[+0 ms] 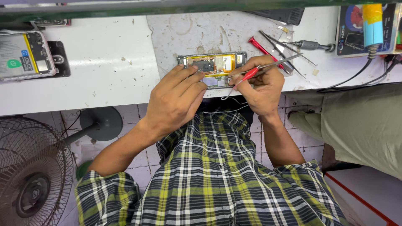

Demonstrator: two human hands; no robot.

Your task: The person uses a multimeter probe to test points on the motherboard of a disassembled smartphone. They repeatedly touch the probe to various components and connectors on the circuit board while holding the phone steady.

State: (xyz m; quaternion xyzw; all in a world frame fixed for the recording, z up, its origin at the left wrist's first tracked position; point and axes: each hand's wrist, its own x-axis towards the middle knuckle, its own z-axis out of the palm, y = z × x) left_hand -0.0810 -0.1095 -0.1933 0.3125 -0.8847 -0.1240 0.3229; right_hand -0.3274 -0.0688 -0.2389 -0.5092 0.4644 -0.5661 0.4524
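Observation:
An opened phone (211,63) lies on the white workbench (104,71), its back off and its yellow-taped inside showing. My left hand (176,98) rests on the phone's near edge and pins it down with the fingertips. My right hand (259,86) is closed around a red-handled screwdriver (249,75) and a pair of metal tweezers (272,65). The screwdriver's thin tip points down toward the bench edge, just right of my left fingers.
Another red screwdriver (261,49), more tweezers (289,53) and a grey driver (312,44) lie right of the phone. A second opened phone (25,54) sits far left. A standing fan (35,175) is below left. Another person's leg (360,121) is at right.

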